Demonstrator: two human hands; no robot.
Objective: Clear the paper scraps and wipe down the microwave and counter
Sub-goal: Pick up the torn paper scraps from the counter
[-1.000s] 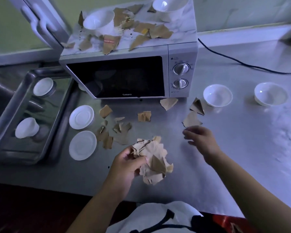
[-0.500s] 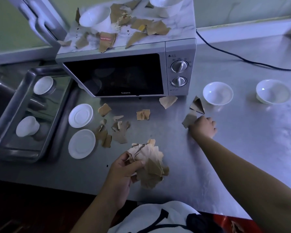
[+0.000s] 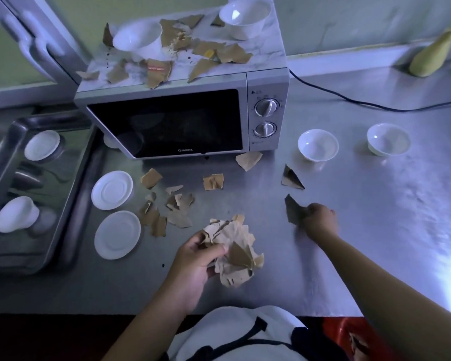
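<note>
My left hand grips a crumpled bunch of brown paper scraps above the steel counter. My right hand pinches one dark brown scrap, lifted just off the counter. Several loose scraps lie in front of the microwave: a cluster by the saucers, one scrap in the middle, one scrap under the microwave's corner and a folded scrap near the bowl. More scraps and crumbs cover the microwave's marble-patterned top.
Two white bowls stand on the microwave. Two more bowls sit on the counter to the right, two saucers to the left. A steel tray holds white dishes. A black cord runs behind; a yellow object leans at the far right.
My right hand reached out to a scrap near the bowl, closed on it and has drawn it back toward me. My left hand kept holding the bunch.
</note>
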